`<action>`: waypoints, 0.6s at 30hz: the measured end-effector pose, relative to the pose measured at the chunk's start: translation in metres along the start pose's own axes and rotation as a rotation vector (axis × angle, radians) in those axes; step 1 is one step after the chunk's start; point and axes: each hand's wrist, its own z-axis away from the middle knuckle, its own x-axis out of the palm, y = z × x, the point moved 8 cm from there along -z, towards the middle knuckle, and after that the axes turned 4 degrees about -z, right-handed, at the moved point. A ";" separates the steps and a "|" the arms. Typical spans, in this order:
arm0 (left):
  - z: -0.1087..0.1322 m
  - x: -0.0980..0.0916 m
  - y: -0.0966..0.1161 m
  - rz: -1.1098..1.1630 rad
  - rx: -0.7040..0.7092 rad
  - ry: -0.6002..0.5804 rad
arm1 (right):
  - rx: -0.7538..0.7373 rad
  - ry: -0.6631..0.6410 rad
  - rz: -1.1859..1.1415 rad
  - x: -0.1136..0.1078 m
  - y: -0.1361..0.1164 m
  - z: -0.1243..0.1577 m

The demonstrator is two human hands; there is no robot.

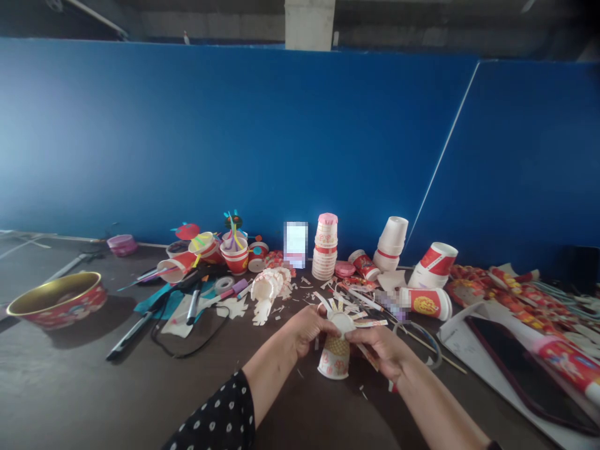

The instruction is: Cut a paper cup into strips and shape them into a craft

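Observation:
An upturned paper cup (334,367) with a pink and tan print is in front of me. Above its upper end is a round white cup bottom (341,321) with cut paper strips (370,324) fanning outward. My left hand (310,326) pinches the disc's left edge between thumb and fingers. From the right, my right hand (379,347) grips its lower edge, thumb toward the middle, with a few strips hanging under the fingers. Whether the disc is joined to the cup below cannot be made out. Paper scraps lie around the hands.
Stacked cups (324,256) stand behind the hands. A red-gold bowl (59,300), a utility knife (129,335), a marker (193,306) and tape (224,285) lie left. Decorated cups (234,257) stand behind them. A red cup (425,304) and a phone (525,369) lie right.

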 end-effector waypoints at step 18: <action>0.000 0.000 -0.002 0.058 -0.049 -0.021 | 0.040 -0.086 -0.059 -0.002 0.003 0.001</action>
